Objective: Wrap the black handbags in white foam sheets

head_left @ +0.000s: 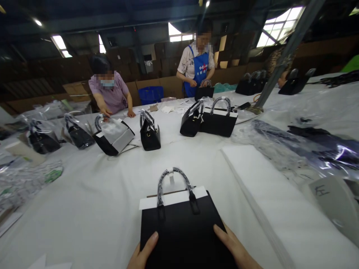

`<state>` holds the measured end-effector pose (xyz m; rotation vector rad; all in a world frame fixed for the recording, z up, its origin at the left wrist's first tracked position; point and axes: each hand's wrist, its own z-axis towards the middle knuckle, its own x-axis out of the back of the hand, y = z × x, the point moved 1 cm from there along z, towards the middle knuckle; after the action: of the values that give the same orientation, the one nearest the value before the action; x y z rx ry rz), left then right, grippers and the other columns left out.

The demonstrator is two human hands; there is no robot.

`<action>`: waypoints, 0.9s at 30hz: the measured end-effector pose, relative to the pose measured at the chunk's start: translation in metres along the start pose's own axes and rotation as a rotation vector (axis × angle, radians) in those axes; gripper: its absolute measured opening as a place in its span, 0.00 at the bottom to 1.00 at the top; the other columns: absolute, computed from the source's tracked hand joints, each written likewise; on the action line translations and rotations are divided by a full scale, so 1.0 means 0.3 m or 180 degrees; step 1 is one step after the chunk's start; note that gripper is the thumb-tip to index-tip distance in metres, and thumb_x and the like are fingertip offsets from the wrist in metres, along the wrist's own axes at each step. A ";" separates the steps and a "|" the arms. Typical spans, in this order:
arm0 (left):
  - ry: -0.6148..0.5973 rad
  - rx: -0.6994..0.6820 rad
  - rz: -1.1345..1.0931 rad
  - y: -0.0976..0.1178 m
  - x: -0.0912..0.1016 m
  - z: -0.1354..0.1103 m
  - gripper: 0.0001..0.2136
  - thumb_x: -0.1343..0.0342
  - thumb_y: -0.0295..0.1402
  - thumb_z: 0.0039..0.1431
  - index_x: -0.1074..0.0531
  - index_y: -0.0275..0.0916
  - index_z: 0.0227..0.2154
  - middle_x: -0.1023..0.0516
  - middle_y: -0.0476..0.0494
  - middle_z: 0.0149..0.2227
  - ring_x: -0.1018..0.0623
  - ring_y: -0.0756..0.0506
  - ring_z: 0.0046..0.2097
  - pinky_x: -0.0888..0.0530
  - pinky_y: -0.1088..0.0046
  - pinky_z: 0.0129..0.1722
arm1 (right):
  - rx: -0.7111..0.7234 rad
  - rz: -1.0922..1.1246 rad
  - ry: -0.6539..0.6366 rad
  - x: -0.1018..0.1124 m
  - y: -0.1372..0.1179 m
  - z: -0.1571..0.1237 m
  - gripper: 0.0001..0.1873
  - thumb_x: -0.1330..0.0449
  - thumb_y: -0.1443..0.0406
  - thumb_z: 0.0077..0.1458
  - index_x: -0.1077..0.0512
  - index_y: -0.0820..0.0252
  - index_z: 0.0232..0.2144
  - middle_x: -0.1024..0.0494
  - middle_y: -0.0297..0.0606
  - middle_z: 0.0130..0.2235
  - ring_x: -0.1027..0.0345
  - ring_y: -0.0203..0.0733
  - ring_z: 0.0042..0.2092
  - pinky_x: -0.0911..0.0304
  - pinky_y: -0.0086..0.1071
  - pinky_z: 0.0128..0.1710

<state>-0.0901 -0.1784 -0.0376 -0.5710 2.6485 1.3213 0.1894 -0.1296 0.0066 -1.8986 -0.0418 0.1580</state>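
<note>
A black handbag [185,231] stands upright close in front of me at the bottom centre. Clear plastic wraps its two-ended top handle [181,172], and a white sheet [174,198] shows along its top edge. My left hand [143,252] grips the bag's left side, thumb on the front face. On the right side my right hand [234,244] holds it the same way. The fingers of both hands are hidden behind the bag, and its lower part is cut off by the frame.
Foam sheets [269,194] lie stacked at right, near plastic bags [280,149]. More black handbags [151,136] stand across the white table [92,201]. One person [112,89] reaches to a bag at left; another in a blue apron [200,67] handles one. A metal post [291,48] rises at right.
</note>
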 end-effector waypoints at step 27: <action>-0.0079 0.0741 -0.0723 0.060 -0.048 0.067 0.31 0.40 0.43 0.54 0.37 0.32 0.58 0.28 0.32 0.55 0.33 0.34 0.59 0.37 0.53 0.61 | -0.1363 0.0409 -0.0230 -0.057 -0.100 0.065 0.30 0.43 0.49 0.56 0.33 0.53 0.57 0.21 0.37 0.49 0.29 0.50 0.52 0.42 0.42 0.59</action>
<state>-0.0849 -0.1486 -0.0323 -0.7863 2.5749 0.9371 0.1714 -0.1033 0.0300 -2.3235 -0.0021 0.3260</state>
